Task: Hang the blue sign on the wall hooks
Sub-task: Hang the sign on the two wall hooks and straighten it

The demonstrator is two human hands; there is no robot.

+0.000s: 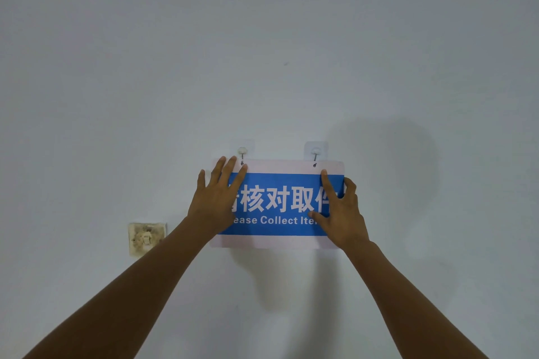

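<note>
Sign (pixel 277 201) flat on wall (pixel 262 38), under both hands. Left hand (pixel 217 198) fingers spread, flat on it; left hook (pixel 242 151) just above fingertips. Right hand (pixel 339 210) spread, apparently gripping right edge; right hook (pixel 315 152) above forefinger.

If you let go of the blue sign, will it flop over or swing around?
Probably no flopping: the blue sign stays flat with straight edges under the left hand and right hand, so it looks stiff. It seems light, since two small stick-on hooks carry it. Hanging from thin wires, it could swing a little if pushed.
</note>
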